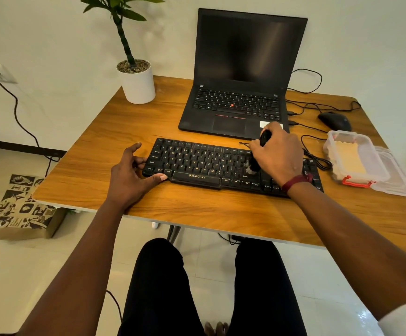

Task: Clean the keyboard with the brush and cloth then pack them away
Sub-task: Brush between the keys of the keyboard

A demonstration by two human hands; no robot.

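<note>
Brushing the keyboard [197, 163], both hands at work.
The right hand [278, 154] grips the brush [252, 164], bristles on the keys beneath it. The left hand [131, 175] clasps the keyboard's left end. A laptop [240, 93] stands just beyond the right hand, with a cable [316, 156] and clear box [330, 141] to its right.

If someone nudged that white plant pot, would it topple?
Probably not easily: the white pot looks wide and pebble-topped, so likely bottom-heavy. Pushed high on the tall stem, it might tip. On the smooth table it may slide.
</note>
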